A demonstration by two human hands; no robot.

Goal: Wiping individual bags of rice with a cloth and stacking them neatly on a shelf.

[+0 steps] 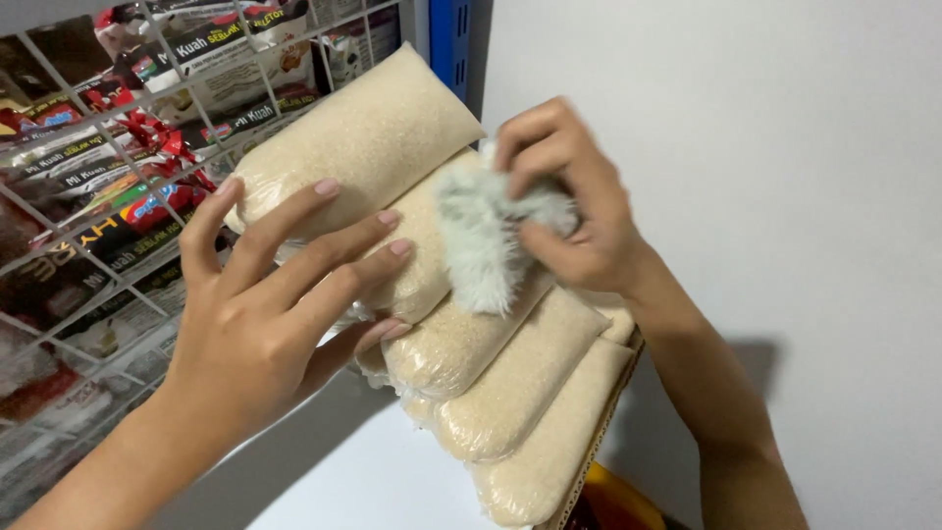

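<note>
The pale fluffy cloth [486, 240] lay on the stacked clear bags of grain [471, 344], clamped in the right hand [574, 201]. The left hand [270, 294] rested flat, fingers spread, on the upper bags. A wire rack of packets [88, 196] crowded the left; a bare white wall [765, 147] stood close on the right.

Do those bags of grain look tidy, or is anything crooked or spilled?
Nothing has spilled. The clear bags of grain lie overlapped and slanted, not squared. The left hand rests on the top bags; the right hand holds a fluffy grey cloth.

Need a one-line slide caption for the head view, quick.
Left hand steadies clear bags of grain while right hand presses a fluffy cloth on them.
</note>
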